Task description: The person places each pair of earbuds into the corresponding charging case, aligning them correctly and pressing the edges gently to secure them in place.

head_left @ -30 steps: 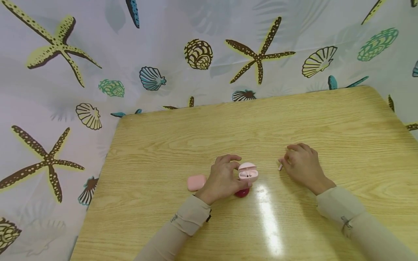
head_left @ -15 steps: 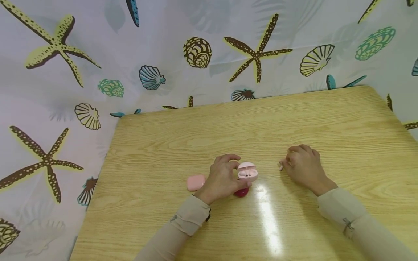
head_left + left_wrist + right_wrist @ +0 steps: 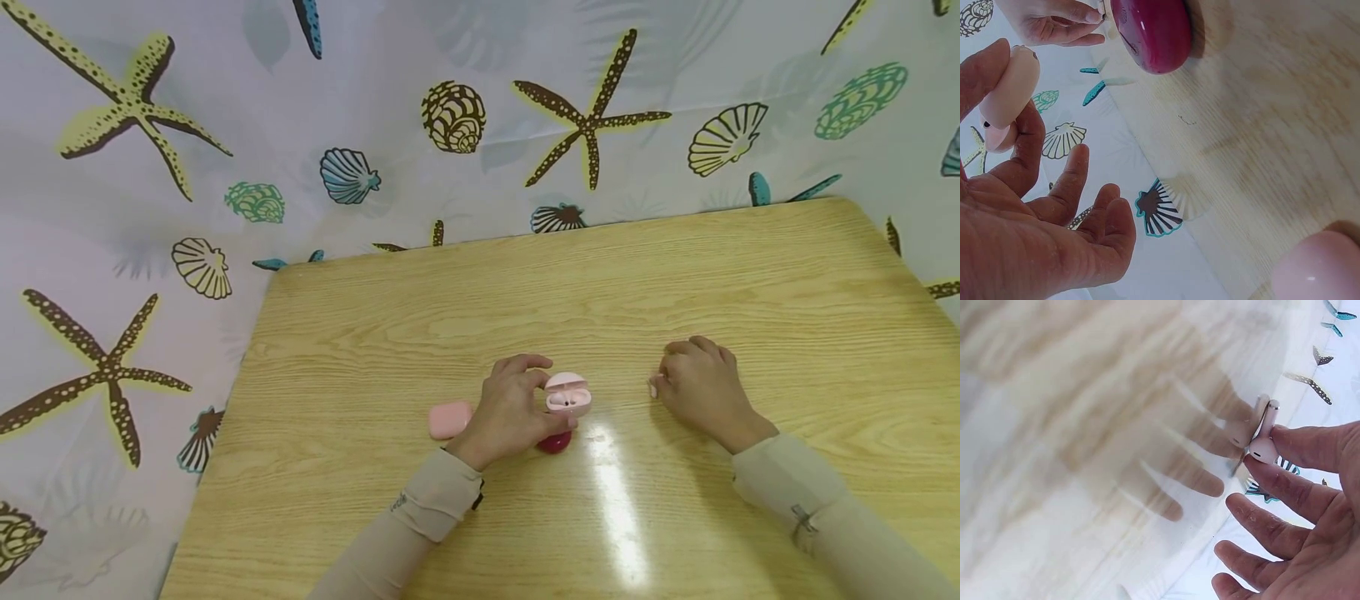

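My left hand (image 3: 513,408) grips a light pink earbud case (image 3: 570,405) between thumb and fingers, its lid raised. Dark spots show inside the case in the head view. From the left wrist, the case (image 3: 1013,90) is seen side-on, with the other fingers spread loosely below. To the right, my right hand (image 3: 701,387) pinches a pale pink earbud (image 3: 1265,439) between thumb and index finger, close over the glossy table, where its reflection shows. The rest of that hand's fingers are loosely bent. Most of the earbud is hidden by the hand in the head view.
A glossy dark red rounded case (image 3: 555,442) lies on the wooden table (image 3: 360,333), partly under my left thumb in the head view. Left of that hand is a salmon pink case (image 3: 450,420). A shell-and-starfish printed cloth (image 3: 285,100) rises behind the table's far and left edges.
My right hand has shifted slightly to the right with the earbud, and less of the earbud shows now. The left hand and the case stay in place.
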Action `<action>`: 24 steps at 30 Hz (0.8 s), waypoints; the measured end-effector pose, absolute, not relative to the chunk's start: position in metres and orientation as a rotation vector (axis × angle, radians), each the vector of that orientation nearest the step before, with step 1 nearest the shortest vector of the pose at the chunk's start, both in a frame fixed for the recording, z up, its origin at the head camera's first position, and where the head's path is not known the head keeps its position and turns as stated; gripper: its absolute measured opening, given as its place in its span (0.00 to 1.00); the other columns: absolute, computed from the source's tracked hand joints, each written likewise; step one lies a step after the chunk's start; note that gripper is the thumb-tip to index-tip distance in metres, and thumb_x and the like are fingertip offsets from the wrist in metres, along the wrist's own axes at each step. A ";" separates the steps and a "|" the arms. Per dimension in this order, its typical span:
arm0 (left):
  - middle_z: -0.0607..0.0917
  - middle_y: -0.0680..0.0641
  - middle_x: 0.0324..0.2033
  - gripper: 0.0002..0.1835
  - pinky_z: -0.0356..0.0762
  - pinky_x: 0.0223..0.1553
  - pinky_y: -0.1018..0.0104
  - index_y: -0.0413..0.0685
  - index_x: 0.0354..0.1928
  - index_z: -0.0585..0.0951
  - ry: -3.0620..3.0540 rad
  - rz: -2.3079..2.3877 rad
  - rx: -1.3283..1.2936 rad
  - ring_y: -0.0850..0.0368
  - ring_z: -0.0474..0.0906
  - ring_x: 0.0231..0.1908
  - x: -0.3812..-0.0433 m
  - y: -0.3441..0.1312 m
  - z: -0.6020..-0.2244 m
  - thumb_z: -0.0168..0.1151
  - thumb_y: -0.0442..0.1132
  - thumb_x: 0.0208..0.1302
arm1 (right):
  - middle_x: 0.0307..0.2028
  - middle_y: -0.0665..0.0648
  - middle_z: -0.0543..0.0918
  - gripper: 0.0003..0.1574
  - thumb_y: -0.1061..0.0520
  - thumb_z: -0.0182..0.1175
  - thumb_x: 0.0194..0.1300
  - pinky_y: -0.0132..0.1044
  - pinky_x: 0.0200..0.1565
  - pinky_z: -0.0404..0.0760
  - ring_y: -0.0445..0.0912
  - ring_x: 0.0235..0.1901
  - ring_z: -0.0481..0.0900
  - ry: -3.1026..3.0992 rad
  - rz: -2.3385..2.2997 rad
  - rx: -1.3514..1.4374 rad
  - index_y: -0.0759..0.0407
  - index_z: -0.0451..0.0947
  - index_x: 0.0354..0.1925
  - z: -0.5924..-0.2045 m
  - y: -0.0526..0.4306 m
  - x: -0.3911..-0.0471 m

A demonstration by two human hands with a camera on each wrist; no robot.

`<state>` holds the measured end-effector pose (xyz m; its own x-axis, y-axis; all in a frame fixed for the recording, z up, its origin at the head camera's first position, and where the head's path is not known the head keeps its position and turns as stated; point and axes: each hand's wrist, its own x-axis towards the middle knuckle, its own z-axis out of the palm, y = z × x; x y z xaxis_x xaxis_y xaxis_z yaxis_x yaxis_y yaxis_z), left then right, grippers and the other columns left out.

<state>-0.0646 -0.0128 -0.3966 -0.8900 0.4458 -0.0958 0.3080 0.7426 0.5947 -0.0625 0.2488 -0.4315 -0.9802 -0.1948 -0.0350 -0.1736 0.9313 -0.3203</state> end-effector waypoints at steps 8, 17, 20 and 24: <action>0.78 0.50 0.59 0.22 0.66 0.58 0.47 0.42 0.39 0.83 2.716 0.867 0.607 0.48 0.66 0.63 -0.064 -0.012 -0.397 0.74 0.51 0.47 | 0.53 0.70 0.79 0.09 0.61 0.60 0.61 0.76 0.55 0.59 0.73 0.61 0.65 3.018 -0.536 -0.271 0.59 0.82 0.24 -0.431 0.247 -0.061; 0.77 0.52 0.59 0.23 0.67 0.58 0.48 0.43 0.40 0.83 2.728 0.833 0.612 0.48 0.66 0.64 -0.064 -0.014 -0.398 0.73 0.52 0.48 | 0.56 0.72 0.76 0.13 0.56 0.59 0.63 0.75 0.54 0.61 0.74 0.60 0.64 3.012 -0.531 -0.225 0.66 0.81 0.39 -0.423 0.252 -0.061; 0.77 0.52 0.60 0.23 0.66 0.58 0.48 0.43 0.40 0.83 2.724 0.834 0.604 0.47 0.65 0.64 -0.063 -0.015 -0.399 0.73 0.52 0.49 | 0.58 0.73 0.74 0.18 0.53 0.57 0.65 0.75 0.54 0.60 0.75 0.60 0.62 2.975 -0.512 -0.183 0.66 0.80 0.44 -0.416 0.260 -0.061; 0.77 0.51 0.60 0.22 0.66 0.58 0.48 0.43 0.39 0.83 2.725 0.830 0.610 0.47 0.66 0.64 -0.064 -0.017 -0.400 0.73 0.52 0.49 | 0.60 0.73 0.71 0.18 0.53 0.55 0.65 0.76 0.54 0.56 0.75 0.61 0.60 2.927 -0.505 -0.121 0.64 0.81 0.45 -0.406 0.272 -0.061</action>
